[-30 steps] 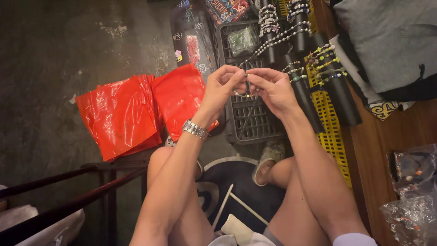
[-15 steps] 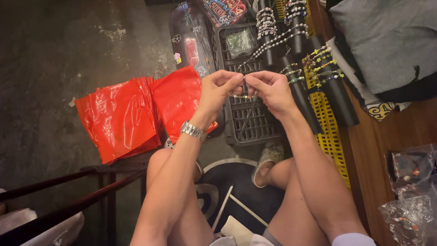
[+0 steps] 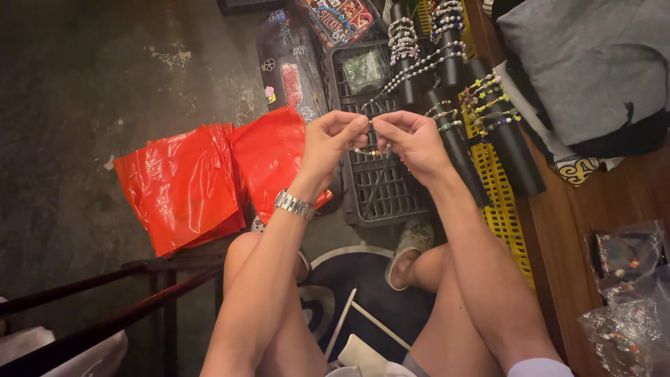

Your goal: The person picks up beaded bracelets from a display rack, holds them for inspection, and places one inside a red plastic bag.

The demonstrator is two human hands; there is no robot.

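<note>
My left hand [image 3: 333, 142] and my right hand [image 3: 412, 139] meet in front of me, fingertips pinched together on a small beaded bracelet [image 3: 370, 150] that hangs between them. A silver watch [image 3: 294, 204] is on my left wrist. Both hands hover over a grey plastic crate [image 3: 382, 188] on the floor. Behind the hands, black display tubes [image 3: 453, 143] carry more beaded bracelets, and a long bead string [image 3: 412, 73] runs across them.
Red plastic bags [image 3: 192, 181] lie on the concrete floor at left. A yellow crate [image 3: 502, 209] sits under the tubes. A wooden surface [image 3: 600, 202] at right holds grey fabric [image 3: 586, 70] and clear bags of beads [image 3: 628, 293]. Dark metal bars [image 3: 112, 314] cross lower left.
Both hands stay pinched on the bracelet with only small finger shifts; the view has tilted slightly, so the hands sit a little lower in frame.
</note>
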